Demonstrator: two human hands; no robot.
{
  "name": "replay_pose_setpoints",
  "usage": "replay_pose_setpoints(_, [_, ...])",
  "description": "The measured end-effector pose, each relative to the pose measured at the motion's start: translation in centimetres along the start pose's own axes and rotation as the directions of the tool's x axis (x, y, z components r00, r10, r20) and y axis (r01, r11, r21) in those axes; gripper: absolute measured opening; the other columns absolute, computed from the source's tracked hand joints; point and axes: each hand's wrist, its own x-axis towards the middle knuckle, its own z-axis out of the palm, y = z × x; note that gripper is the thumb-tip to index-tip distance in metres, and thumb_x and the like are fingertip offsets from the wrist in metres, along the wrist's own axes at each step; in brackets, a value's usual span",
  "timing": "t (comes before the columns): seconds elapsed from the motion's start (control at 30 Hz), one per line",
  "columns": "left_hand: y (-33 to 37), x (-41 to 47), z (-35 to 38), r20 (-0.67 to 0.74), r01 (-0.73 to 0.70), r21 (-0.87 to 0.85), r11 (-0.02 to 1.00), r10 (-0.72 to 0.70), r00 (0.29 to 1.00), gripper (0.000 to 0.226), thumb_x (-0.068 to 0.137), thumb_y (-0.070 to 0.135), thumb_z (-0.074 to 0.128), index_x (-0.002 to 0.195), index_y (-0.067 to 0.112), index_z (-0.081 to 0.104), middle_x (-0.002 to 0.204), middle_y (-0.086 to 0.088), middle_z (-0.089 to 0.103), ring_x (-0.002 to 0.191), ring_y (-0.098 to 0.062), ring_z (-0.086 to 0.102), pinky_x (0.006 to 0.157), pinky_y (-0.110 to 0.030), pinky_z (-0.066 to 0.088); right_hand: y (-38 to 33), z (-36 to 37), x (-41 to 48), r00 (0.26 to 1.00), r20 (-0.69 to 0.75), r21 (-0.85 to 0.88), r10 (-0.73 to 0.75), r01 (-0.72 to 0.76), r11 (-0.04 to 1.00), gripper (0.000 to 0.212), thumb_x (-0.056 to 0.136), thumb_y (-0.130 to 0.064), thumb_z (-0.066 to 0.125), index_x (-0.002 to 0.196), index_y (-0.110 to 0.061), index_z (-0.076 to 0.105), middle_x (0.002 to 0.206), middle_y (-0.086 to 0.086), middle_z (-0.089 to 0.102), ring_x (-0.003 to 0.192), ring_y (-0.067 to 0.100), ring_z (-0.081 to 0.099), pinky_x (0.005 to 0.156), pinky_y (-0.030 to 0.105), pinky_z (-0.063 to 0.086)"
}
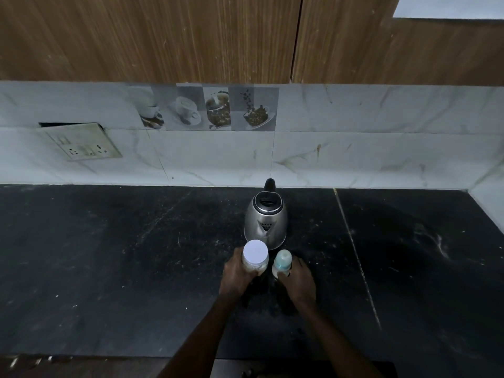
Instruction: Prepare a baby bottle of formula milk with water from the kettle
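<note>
Steel kettle (pixel 266 222) at twelve o'clock; left hand (pixel 236 279) grips jar (pixel 255 257), right hand (pixel 298 282) grips bottle (pixel 282 264), apparently steadying both upright.

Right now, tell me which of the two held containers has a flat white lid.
The jar in the left hand: flat white lid. The baby bottle in the right hand wears a domed teal cap instead.

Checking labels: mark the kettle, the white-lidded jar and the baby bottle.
kettle (pixel 266 225): head view, spout on the steel body.
white-lidded jar (pixel 255 251): head view, middle of the lid.
baby bottle (pixel 283 259): head view, teal cap.
</note>
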Motion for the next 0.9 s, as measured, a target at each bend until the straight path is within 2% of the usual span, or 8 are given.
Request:
replay_pose_setpoints(0.13, [0.0,-0.1,0.0,-0.002,-0.003,-0.021,1.000,0.003,1.000,0.073,0.064,0.036,0.083,0.131,0.024,0.056,0.125,-0.001,0.073,0.114,-0.021,0.067,0.089,-0.030,0.054,-0.5,0.1,0.9,1.000,0.015,-0.014,0.004,-0.003,1.000,0.053,0.079,-0.029,0.083,0.125,-0.012,0.064,0.124,0.008,0.067,0.116,0.032,0.065,0.088,0.040,0.054])
replay_pose_setpoints(0.4, [-0.1,-0.1,0.3,-0.017,-0.003,-0.024,1.000,0.003,1.000,0.073,0.066,0.028,0.092,0.130,0.021,0.058,0.122,0.000,0.073,0.106,-0.010,0.061,0.086,-0.024,0.047,-1.1,0.2,1.7,1.000,0.020,-0.046,0.005,-0.004,0.999,0.057,0.081,-0.033,0.084,0.130,-0.014,0.063,0.127,0.008,0.066,0.117,0.033,0.064,0.085,0.041,0.054])
replay_pose_setpoints(0.57, [-0.1,0.0,0.2,-0.015,0.008,-0.025,1.000,-0.009,1.000,0.075,0.065,0.026,0.091,0.132,0.020,0.058,0.124,0.000,0.073,0.112,-0.017,0.066,0.088,-0.024,0.049,-1.2,0.6,2.0,1.000,0.008,-0.061,0.007,-0.006,0.998,0.058,0.081,-0.035,0.084,0.130,-0.014,0.062,0.126,0.009,0.066,0.115,0.033,0.064,0.082,0.042,0.054])
replay_pose_setpoints(0.7, [-0.1,-0.3,0.4,-0.011,0.008,-0.040,0.999,-0.008,1.000,0.079,0.067,0.027,0.090,0.137,0.019,0.055,0.129,-0.003,0.071,0.115,-0.016,0.064,0.091,-0.026,0.051,-1.0,0.7,1.8,1.000,-0.001,-0.076,0.012,-0.012,0.997,0.053,0.082,-0.036,0.083,0.124,-0.013,0.062,0.123,0.009,0.066,0.113,0.035,0.065,0.078,0.041,0.053])
replay_pose_setpoints(0.8, [-0.1,-0.5,0.6,-0.020,-0.035,-0.079,0.996,0.034,0.999,0.087,0.063,0.046,0.079,0.142,0.023,0.051,0.133,-0.001,0.069,0.120,-0.018,0.064,0.096,-0.029,0.051,-1.1,0.0,1.5,1.000,0.030,-0.092,0.005,-0.002,0.996,0.057,0.083,-0.036,0.082,0.131,-0.014,0.061,0.128,0.008,0.064,0.118,0.033,0.063,0.083,0.041,0.053])
replay_pose_setpoints(0.83, [-0.5,-0.5,0.8,-0.025,-0.056,-0.090,0.994,0.054,0.998,0.087,0.064,0.046,0.077,0.144,0.024,0.050,0.135,0.000,0.068,0.122,-0.017,0.063,0.098,-0.029,0.051,-0.5,0.2,1.3,0.999,0.032,-0.086,-0.002,0.005,0.996,0.061,0.083,-0.037,0.083,0.135,-0.015,0.059,0.131,0.008,0.062,0.120,0.032,0.062,0.085,0.042,0.054])
replay_pose_setpoints(0.9, [-1.5,-0.4,1.4,-0.036,-0.113,-0.101,0.989,0.109,0.993,0.087,0.070,0.034,0.080,0.149,0.025,0.045,0.141,0.001,0.065,0.127,-0.019,0.061,0.102,-0.030,0.049,0.4,0.4,0.7,1.000,-0.008,-0.132,-0.022,0.021,0.991,0.069,0.084,-0.039,0.081,0.144,-0.016,0.053,0.138,0.007,0.057,0.124,0.030,0.060,0.088,0.043,0.054])
